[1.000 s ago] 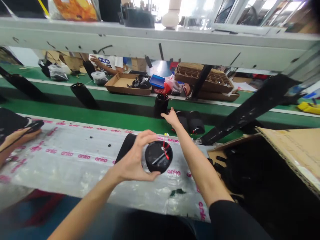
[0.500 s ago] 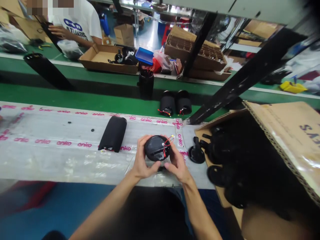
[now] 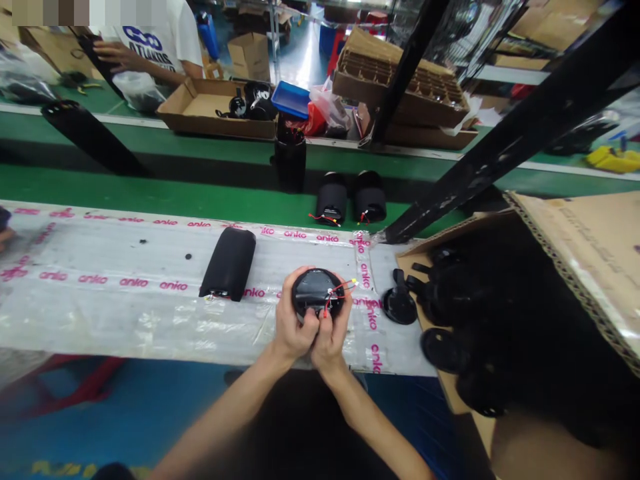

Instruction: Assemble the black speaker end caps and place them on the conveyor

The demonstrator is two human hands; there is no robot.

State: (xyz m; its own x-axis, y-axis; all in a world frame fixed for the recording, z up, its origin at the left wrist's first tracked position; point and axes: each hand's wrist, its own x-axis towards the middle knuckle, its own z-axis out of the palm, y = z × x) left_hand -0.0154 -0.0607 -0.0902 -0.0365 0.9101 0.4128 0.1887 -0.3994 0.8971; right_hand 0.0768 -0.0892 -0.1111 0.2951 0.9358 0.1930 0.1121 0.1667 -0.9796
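Observation:
A round black part (image 3: 316, 288) with thin red wires and a small pale connector faces up between my hands, over the wrapped table. My left hand (image 3: 293, 320) wraps its left side, the thumb on the near rim. Around the right side curls my right hand (image 3: 333, 337), its thumb beside the other thumb, close to the wires. To the left, a black fabric-covered cylinder (image 3: 229, 263) lies on the table. A small black round part with a stem (image 3: 399, 303) is on the right.
Right of me stands an open cardboard box (image 3: 575, 267) of black parts. Two black cylinders (image 3: 331, 198) with wires and a dark upright cylinder (image 3: 291, 160) are on the green surface (image 3: 200, 193). A black post (image 3: 480, 160) slants across. A person (image 3: 165, 47) is across the table.
Both thumbs have come together onto the near edge of the round part, and my right hand has shifted inward. The view has shifted slightly.

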